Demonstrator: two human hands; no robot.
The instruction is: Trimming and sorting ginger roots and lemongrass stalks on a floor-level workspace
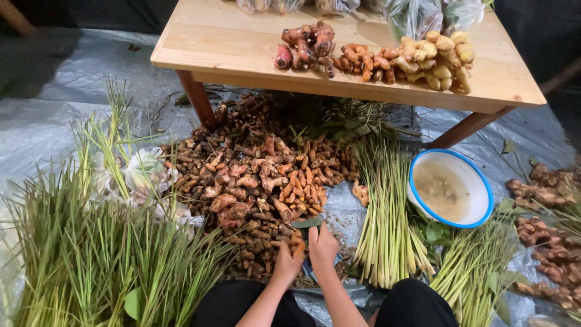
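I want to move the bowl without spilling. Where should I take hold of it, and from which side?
Grip the bowl by its blue rim, at opposite edges, from above. It leans on the lemongrass and holds cloudy liquid, so level it as it is lifted. A table leg crowds the far side.

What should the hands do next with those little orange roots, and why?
Probably lift the orange root piece that the left hand pinches onto the orange root pile just ahead. The right hand rests beside it, and similar pieces already lie sorted there.
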